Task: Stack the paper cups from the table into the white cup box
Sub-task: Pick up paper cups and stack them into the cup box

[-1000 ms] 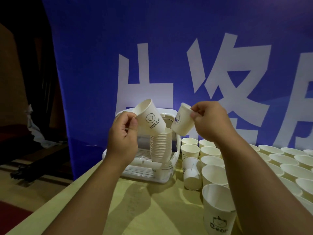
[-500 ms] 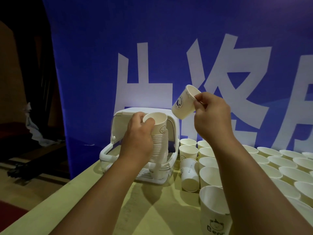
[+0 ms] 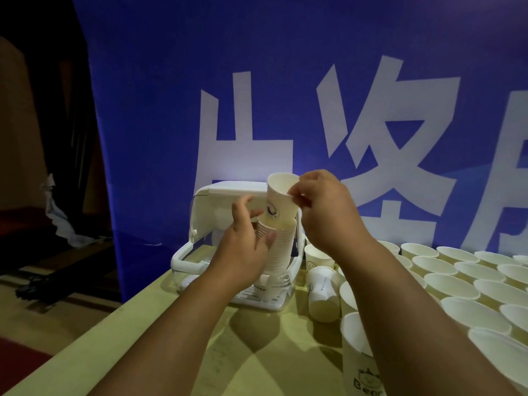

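A white cup box (image 3: 228,192) with its lid raised stands at the table's far edge. Inside it rises a tall stack of paper cups (image 3: 281,250). My right hand (image 3: 323,207) pinches the rim of a white paper cup (image 3: 278,201) whose bottom sits in the top of the stack. My left hand (image 3: 245,241) steadies the stack from the left, thumb and fingers curled round its upper part. Several loose cups (image 3: 445,278) stand open-side up on the right half of the table.
A blue banner (image 3: 285,95) with large white characters hangs right behind the box. One cup (image 3: 323,292) lies tipped beside the box. A cup marked "Bear" (image 3: 363,358) stands near the front. The table's left edge (image 3: 94,338) drops to a dark floor.
My right hand has brought its cup down and left onto the top of the stack. My left hand has let go of the cup it seated and now grips the stack lower down.
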`<act>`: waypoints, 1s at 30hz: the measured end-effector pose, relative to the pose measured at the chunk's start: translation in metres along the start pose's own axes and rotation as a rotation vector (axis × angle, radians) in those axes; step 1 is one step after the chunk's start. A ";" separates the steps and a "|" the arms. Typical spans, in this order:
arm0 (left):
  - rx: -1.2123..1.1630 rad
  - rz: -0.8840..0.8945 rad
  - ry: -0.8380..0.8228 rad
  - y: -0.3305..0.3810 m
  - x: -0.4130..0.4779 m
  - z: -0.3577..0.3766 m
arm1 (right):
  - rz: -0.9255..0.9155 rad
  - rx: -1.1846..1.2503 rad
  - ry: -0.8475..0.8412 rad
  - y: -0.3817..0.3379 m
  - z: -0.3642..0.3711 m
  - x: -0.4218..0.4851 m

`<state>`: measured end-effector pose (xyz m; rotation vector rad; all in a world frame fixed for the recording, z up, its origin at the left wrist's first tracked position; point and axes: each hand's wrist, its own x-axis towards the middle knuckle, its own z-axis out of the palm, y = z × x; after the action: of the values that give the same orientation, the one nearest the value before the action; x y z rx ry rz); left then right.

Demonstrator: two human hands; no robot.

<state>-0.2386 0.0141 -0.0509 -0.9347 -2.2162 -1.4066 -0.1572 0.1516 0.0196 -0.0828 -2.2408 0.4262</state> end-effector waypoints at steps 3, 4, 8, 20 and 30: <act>0.020 0.024 0.030 0.000 0.000 0.002 | 0.003 -0.045 -0.105 -0.005 0.005 -0.001; 0.032 0.036 0.038 -0.001 0.000 0.003 | 0.010 -0.088 -0.157 -0.005 0.006 -0.001; 0.068 0.065 0.026 -0.005 0.002 0.003 | 0.091 -0.006 -0.285 -0.001 0.011 -0.006; 0.124 -0.032 0.004 -0.017 0.004 0.000 | 0.057 0.029 -0.591 0.003 0.027 -0.017; 0.019 -0.081 -0.064 -0.034 -0.005 -0.013 | 0.429 0.535 -0.744 -0.005 0.041 -0.010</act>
<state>-0.2594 -0.0094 -0.0707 -0.9047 -2.3343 -1.4065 -0.1807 0.1333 -0.0102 -0.1392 -2.7264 1.4725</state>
